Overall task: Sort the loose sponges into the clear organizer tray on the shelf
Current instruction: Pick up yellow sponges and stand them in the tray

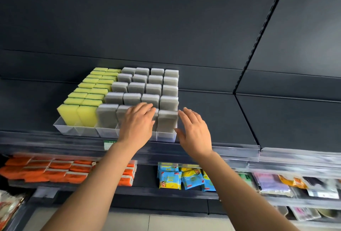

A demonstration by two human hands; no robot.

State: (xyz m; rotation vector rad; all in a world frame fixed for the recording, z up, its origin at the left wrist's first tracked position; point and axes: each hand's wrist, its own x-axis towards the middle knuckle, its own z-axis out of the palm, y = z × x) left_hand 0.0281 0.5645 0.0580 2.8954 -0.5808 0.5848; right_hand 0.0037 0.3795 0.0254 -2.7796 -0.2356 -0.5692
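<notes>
The clear organizer tray [66, 129] stands on the dark top shelf, its lanes filled with upright sponges. Yellow sponges [86, 112] fill the two left lanes and grey sponges [151, 90] fill the lanes to the right. My left hand [137, 121] lies flat with straight fingers over the front grey sponges of the middle lanes, hiding one of them. My right hand [193, 131] hovers open just right of the tray, beside the front grey sponge [167, 121] of the rightmost lane, holding nothing.
The dark shelf surface [230, 120] runs right of the tray behind a clear front rail [230, 150]. On the shelf below lie orange packs [46, 171], blue and yellow packets [175, 177] and other wrapped goods [276, 184]. A slotted upright [258, 42] divides the back panel.
</notes>
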